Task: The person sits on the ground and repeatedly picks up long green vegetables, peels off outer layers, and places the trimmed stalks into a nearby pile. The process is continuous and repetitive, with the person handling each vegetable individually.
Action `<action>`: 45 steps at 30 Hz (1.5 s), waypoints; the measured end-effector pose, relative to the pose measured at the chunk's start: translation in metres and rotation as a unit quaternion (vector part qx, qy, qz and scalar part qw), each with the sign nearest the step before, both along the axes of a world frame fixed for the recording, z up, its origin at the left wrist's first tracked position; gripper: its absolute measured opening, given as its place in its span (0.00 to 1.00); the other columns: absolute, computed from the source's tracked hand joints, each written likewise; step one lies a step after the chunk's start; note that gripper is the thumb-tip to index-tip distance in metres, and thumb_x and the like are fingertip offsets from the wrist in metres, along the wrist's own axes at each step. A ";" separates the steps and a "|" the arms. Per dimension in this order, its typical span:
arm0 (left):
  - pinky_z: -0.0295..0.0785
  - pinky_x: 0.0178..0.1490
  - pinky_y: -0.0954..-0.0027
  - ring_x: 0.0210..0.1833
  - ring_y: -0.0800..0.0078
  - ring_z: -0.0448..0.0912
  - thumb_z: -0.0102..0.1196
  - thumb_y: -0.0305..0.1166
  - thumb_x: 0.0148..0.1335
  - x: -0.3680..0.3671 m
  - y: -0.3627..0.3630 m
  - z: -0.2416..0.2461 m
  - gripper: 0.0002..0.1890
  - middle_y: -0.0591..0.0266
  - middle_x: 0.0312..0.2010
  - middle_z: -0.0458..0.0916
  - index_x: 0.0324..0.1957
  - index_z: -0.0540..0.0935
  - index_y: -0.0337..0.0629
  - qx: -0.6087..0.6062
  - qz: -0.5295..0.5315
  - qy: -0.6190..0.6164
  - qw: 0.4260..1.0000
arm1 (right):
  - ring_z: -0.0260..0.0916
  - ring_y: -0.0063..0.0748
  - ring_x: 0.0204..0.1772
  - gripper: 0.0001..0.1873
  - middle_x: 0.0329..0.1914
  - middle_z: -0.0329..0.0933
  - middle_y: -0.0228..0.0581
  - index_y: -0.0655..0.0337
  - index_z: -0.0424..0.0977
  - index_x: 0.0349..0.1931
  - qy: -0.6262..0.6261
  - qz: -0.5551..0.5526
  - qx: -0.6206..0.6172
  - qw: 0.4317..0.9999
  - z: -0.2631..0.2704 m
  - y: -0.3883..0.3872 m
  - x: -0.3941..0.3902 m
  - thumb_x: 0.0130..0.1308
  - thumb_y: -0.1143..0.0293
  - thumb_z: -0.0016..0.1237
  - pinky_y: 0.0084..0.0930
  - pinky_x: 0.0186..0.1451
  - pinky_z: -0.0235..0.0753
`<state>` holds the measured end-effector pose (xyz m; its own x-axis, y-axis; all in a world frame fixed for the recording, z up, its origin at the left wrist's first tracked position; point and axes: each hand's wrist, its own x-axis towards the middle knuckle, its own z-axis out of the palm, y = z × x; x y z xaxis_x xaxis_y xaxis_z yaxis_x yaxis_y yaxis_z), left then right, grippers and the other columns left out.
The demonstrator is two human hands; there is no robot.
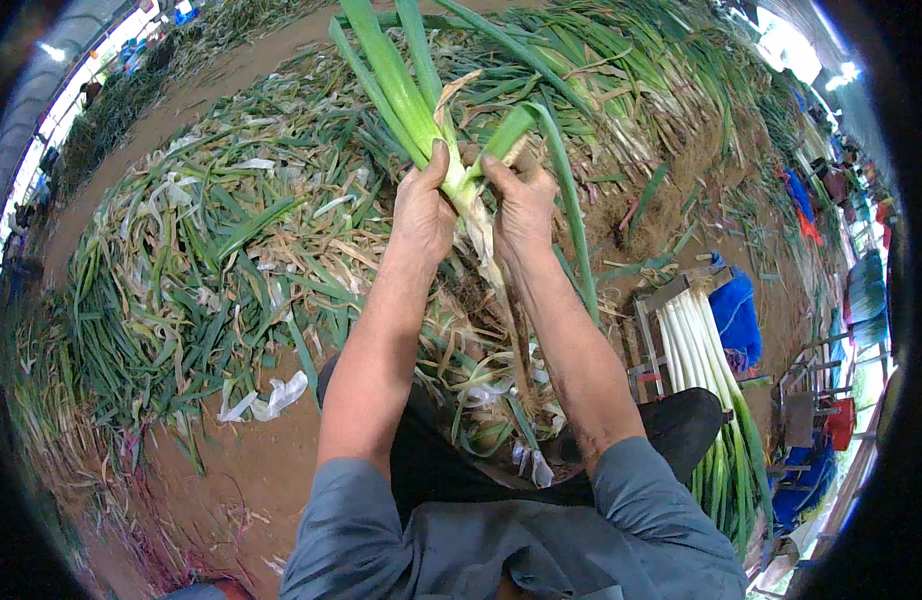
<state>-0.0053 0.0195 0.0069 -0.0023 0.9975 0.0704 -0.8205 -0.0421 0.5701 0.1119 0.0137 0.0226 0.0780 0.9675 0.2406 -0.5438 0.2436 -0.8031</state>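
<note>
A large green onion (401, 90) is held up before me, its green leaves pointing away and its pale, dirty lower stalk hanging towards my lap. My left hand (427, 202) grips it where the leaves fork, thumb on top. My right hand (521, 199) pinches an outer leaf (512, 135) that is bent away to the right from the stalk. Dry, papery skin (477, 225) hangs loose between the two hands. The roots hang low, near my right forearm.
A heap of stripped leaves and skins (228, 240) spreads ahead and left. Untrimmed green onions (648, 90) lie at the upper right. Clean white-stemmed ones (693, 337) rest in a metal rack (648, 352) at my right, beside a blue cloth (735, 311). Plastic scraps (281, 396) lie on the ground.
</note>
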 end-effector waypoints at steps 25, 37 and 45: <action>0.73 0.37 0.64 0.32 0.70 0.73 0.42 0.47 0.82 -0.119 -0.008 0.029 0.19 0.62 0.35 0.76 0.51 0.75 0.39 0.023 0.316 0.120 0.941 | 0.79 0.63 0.38 0.25 0.32 0.80 0.56 0.62 0.78 0.36 -0.738 0.040 -0.030 0.673 -0.211 -0.172 0.150 0.71 0.44 0.52 0.57 0.40 0.75; 0.74 0.26 0.62 0.24 0.67 0.75 0.45 0.43 0.81 -0.105 0.001 0.010 0.17 0.56 0.29 0.75 0.50 0.71 0.36 -0.004 0.290 0.130 0.948 | 0.83 0.62 0.47 0.35 0.34 0.84 0.60 0.65 0.85 0.34 -0.827 0.080 -0.214 0.513 -0.320 -0.205 0.216 0.75 0.38 0.43 0.56 0.52 0.80; 0.73 0.29 0.59 0.29 0.63 0.75 0.48 0.44 0.81 -0.203 0.032 -0.050 0.17 0.55 0.32 0.74 0.50 0.71 0.37 -0.136 0.393 0.126 0.901 | 0.83 0.59 0.40 0.27 0.33 0.84 0.54 0.59 0.85 0.37 -0.840 0.221 -0.113 0.483 -0.173 -0.207 0.193 0.72 0.41 0.51 0.51 0.42 0.81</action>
